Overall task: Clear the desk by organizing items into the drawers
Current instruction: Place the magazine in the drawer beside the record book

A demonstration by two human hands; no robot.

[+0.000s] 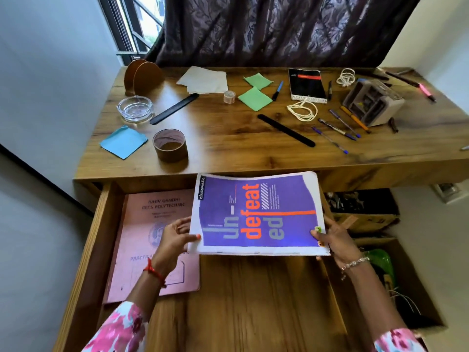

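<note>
Notebook [256, 214] is held over the open drawer [253, 301], right of the pink book [142, 224] lying flat in the drawer's left side. We see the left hand [175, 237] pinching its near-left corner and the right hand [335, 240] its near-right corner. We judge it thin, light and floppy, so best supported at both edges.

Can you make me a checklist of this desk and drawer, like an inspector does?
Surface: wooden desk top, crowded; drawer pulled open below it.
Job's things: purple notebook held over the drawer; pink workbook lying inside at left.
Clutter: pens, tape roll, blue sticky notes, green sticky notes, glass ashtray, black notebook, grey organizer.
Hands: left hand and right hand each grip a notebook edge.
Cables: two white cords coiled on the desk.
Surroundings: dark curtain and window behind.
</note>
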